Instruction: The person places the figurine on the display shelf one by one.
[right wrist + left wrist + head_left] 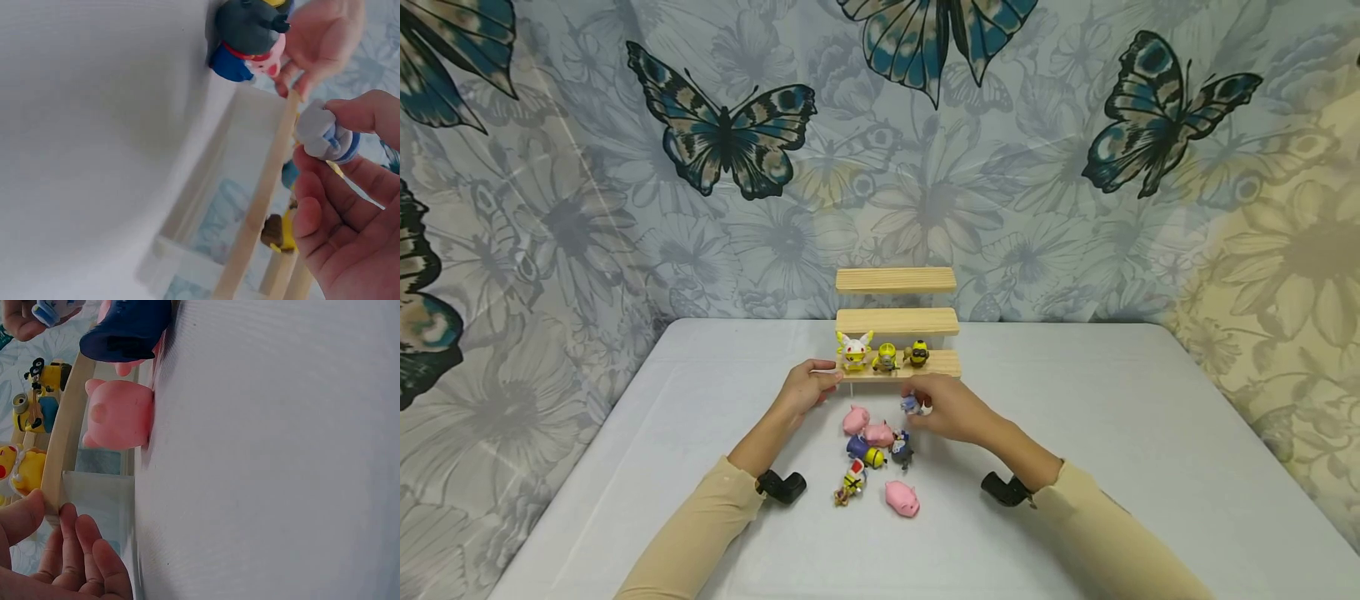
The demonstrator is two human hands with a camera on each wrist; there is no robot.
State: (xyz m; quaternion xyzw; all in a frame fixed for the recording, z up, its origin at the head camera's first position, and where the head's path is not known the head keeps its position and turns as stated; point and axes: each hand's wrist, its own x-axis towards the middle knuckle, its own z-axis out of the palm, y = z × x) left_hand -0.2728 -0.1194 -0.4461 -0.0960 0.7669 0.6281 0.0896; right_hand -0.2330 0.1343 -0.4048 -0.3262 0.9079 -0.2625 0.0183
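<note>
Pinching a small blue-and-white figure (911, 405) between thumb and fingers, the right hand (953, 408) sits just right of the middle of the head view, in front of a tiered stand (945, 363) with three pale wooden boards. Whether the figure touches the lowest board cannot be told. The left hand (806, 388) is at that board's left end. On the board stand a yellow figure with white ears (854, 352), a yellow-and-grey figure (886, 357) and a yellow-and-black figure (917, 353). Below them, on the white surface (1075, 467), two pink pigs (878, 433) lie close together near a blue-and-yellow figure (866, 452) and a dark figure (902, 450). Lower down are a red-and-yellow figure (853, 482) and, apart on its right, another pink pig (902, 498). A butterfly-patterned backdrop (910, 217) fills the upper frame.

From the left wrist, the left hand's grip shows at the lower left, thumb and fingers pinching the end of the board. One pig is right of the board, and the held figure is at the upper left corner.

From the right wrist, the right hand's grip is at the right edge, the figure pressed between thumb and index finger, overlapping the board's edge in the picture. The left hand appears at the upper right, by the board's far end.
</note>
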